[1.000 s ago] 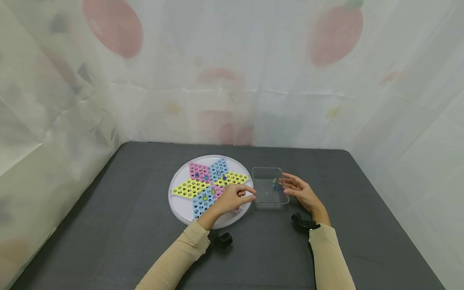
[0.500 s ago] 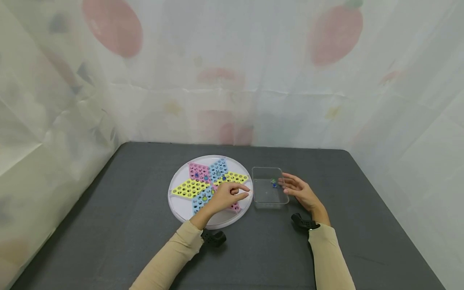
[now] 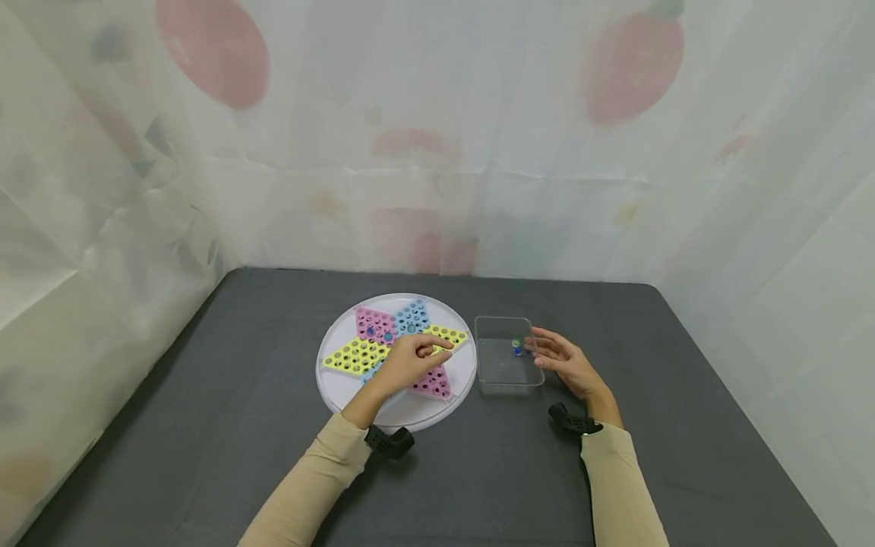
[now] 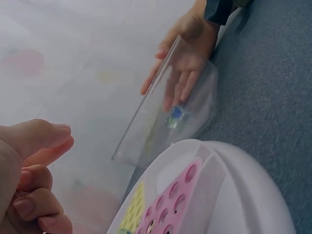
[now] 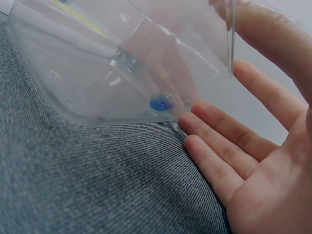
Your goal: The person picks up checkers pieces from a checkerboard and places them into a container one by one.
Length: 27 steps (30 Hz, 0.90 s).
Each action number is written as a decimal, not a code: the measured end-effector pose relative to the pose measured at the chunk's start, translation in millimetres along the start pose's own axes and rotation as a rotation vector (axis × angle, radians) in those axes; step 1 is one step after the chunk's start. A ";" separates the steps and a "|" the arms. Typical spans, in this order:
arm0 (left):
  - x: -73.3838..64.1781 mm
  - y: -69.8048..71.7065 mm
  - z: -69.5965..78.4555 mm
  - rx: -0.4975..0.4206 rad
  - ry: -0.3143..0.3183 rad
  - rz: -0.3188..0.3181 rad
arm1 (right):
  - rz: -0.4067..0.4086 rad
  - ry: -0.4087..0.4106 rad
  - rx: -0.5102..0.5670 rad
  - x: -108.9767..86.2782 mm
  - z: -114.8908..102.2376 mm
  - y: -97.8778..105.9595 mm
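My left hand (image 3: 406, 361) is above a round white Chinese checkers board (image 3: 335, 391). Its thumb and forefinger are extended with a small gap between the tips, the other fingers curled, and I see nothing held. The hand covers part of the star-shaped pink, yellow and blue grid. A few marbles sit in the holes, such as a blue one (image 3: 388, 336). My right hand (image 3: 570, 368) has its fairly straight fingers (image 5: 209, 161) against the outside of a clear plastic box (image 3: 502, 372). Inside that box, near the right wall, lie a blue marble (image 5: 160, 103) and a green marble (image 3: 516, 343).
The box stands just right of the board on a dark grey tabletop (image 3: 273, 327). A pale printed curtain (image 3: 437, 182) hangs behind and at both sides. Each wrist carries a black camera mount (image 3: 391, 442).
My left hand has moved left from the box's near edge to over the board, uncovering the right pink point. The marbles in the box shifted slightly and settled. My right hand stays put.
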<state>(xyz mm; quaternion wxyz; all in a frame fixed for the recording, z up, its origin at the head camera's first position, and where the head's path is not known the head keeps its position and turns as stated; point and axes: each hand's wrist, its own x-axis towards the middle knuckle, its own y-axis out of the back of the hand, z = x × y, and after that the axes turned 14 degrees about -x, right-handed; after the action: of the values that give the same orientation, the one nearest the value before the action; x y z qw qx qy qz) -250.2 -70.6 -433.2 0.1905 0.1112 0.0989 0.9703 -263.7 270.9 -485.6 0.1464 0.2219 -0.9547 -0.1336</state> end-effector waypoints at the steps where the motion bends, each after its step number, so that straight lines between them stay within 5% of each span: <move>1: -0.3 1.4 0.5 -0.002 0.003 0.002 | 0.000 0.003 0.001 -0.1 0.2 0.0; 27: -2.9 35.5 1.0 0.027 0.016 0.074 | 0.010 -0.041 -0.020 0.6 2.8 1.8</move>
<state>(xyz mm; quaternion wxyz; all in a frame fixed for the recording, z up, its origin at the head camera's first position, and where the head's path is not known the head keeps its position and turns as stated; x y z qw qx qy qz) -259.6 -103.8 -424.4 0.1519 0.1094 0.1093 0.9762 -265.8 272.7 -487.5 0.1295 0.2127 -0.9573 -0.1468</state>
